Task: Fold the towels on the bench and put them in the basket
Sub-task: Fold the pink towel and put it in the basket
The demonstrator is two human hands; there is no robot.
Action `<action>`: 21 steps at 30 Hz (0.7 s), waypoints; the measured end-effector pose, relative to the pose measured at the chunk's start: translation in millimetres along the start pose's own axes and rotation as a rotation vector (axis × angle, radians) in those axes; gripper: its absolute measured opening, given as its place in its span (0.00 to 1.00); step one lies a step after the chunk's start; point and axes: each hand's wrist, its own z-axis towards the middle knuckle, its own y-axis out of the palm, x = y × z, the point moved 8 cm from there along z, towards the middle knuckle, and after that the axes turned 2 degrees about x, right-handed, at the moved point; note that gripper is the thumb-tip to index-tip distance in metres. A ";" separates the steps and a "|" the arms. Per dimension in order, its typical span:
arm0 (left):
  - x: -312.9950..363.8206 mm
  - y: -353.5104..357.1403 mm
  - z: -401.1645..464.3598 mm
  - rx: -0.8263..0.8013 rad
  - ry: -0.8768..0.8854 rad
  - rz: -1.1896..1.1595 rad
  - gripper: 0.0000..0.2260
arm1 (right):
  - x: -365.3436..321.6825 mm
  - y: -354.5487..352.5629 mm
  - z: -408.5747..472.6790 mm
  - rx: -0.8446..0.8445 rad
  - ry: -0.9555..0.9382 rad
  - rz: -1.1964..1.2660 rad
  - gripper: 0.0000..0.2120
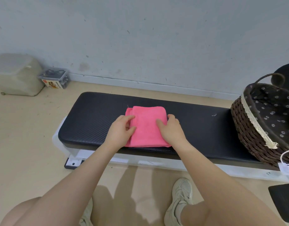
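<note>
- The left hand [122, 128] rests on the left side of the pink towel [147, 126], its fingers curled over the left flap and seemingly pinching the cloth between thumb and fingers.
- The right hand [170, 128] grips the towel's right edge: the thumb lies flat on top and the fingers curl round the far-right border.
- The towel lies mid-bench, a little toward the near edge, already folded into a thick, roughly square pad; a narrower under-layer peeks out along its left side, so the edges are not quite flush.
- As I judge it, the folding of this towel is nearly or fully done, and what remains is to lift it and carry it right to the basket [248, 126].
- No other towel shows on the bench [91, 121]. The part of the basket's inside that is in view holds none, but much of it is cut off by the frame.
- Towel: soft, fuzzy cloth, bright pink, limp; likely to sag unless it is held from both sides.
- Bench: long black pad with rounded ends and a fine ribbed skin, on a white frame.
- Basket: dark brown wicker, rounded, with a dark flowered lining, a pale lace trim and a hoop handle, at the bench's right end.
</note>
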 end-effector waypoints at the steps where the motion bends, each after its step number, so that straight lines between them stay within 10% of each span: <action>1: -1.9 -1.3 -0.3 0.004 -0.021 -0.055 0.19 | -0.3 0.8 -0.3 -0.005 -0.006 -0.011 0.26; 8: -27.1 -5.1 2.4 0.036 -0.226 -0.418 0.20 | -1.6 8.6 -1.4 -0.016 -0.037 -0.175 0.30; 17: 13.2 -16.9 -2.0 0.191 0.219 0.342 0.28 | -10.8 22.3 -3.3 -0.017 -0.102 -0.511 0.33; 21: 21.0 19.3 3.9 -0.207 0.362 0.691 0.29 | -7.4 17.8 -0.8 -0.045 -0.030 -0.276 0.34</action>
